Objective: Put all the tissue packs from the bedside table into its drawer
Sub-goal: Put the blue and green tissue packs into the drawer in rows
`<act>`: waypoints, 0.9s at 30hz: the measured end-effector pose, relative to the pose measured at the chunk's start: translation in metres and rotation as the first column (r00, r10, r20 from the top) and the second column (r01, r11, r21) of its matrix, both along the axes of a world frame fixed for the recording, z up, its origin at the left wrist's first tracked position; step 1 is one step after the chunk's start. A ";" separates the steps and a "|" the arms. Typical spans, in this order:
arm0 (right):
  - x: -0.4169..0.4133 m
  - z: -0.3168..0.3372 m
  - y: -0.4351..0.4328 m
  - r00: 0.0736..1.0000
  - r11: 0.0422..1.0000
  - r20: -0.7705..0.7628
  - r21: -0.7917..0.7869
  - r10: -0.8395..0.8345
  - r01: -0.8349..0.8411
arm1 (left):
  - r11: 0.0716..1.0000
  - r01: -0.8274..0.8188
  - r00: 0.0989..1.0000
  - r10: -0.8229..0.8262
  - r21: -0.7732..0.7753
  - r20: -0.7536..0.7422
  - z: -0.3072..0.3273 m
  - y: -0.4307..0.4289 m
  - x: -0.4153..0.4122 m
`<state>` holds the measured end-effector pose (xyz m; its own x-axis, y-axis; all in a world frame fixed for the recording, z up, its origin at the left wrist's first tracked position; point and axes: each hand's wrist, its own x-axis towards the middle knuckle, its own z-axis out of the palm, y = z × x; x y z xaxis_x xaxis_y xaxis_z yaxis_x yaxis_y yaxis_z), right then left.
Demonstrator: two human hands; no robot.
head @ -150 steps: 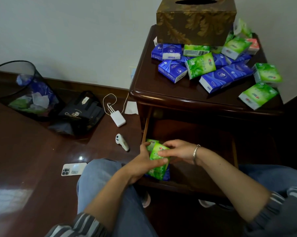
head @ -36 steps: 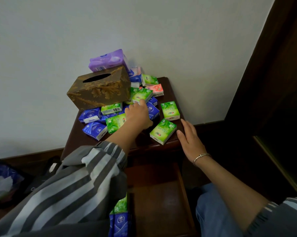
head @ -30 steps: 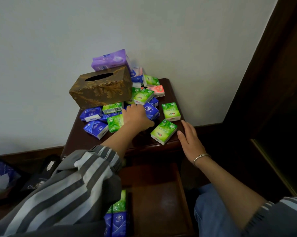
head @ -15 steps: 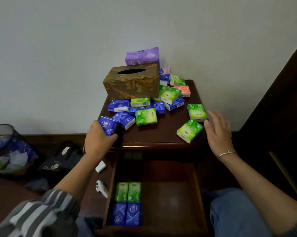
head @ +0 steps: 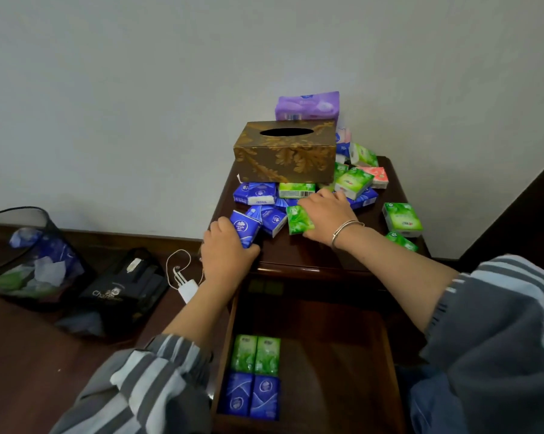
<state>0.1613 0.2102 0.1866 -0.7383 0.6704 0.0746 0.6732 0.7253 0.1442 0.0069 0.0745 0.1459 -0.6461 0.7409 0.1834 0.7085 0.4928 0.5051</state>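
Blue wrapping shows between the curled fingers of our left hand (head: 227,255), which grips a blue tissue pack (head: 245,228) at the front left corner of the tabletop (head: 295,255). The pack stands tilted, and its long axis runs up and away from the palm toward the pile of packs (head: 353,183) beyond the knuckles.

Our right hand (head: 325,214) lies palm down farther back, over the right end of a green tissue pack (head: 299,219) that sticks out on its thumb side. We cannot tell whether those fingers have closed on it.

Below both hands, and nearer to us, is the open drawer (head: 342,339). Its four stored packs (head: 254,379) line the left side, almost straight under the left wrist. We judge the left hand the nearer one. A short pull back and down should set the blue pack beside that row, turned to match it.
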 end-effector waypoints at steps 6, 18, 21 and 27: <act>0.038 0.021 0.006 0.978 0.970 0.157 -0.218 0.140 -0.104 | 0.999 0.002 1.000 -0.002 0.048 -0.004 -0.007 0.001 -0.003; 0.158 0.000 -0.017 0.797 0.829 -0.342 -0.456 -0.498 0.323 | 0.998 -0.007 1.000 0.006 0.068 0.018 -0.008 -0.001 -0.001; 0.159 -0.010 -0.022 0.806 0.801 -0.239 -0.438 -0.541 0.409 | 0.997 -0.002 1.000 0.000 0.074 0.030 -0.008 -0.002 -0.001; 0.144 -0.006 -0.020 0.810 0.770 -0.188 -0.483 -0.556 0.417 | 0.999 0.009 0.999 -0.011 0.052 0.033 -0.005 -0.004 -0.001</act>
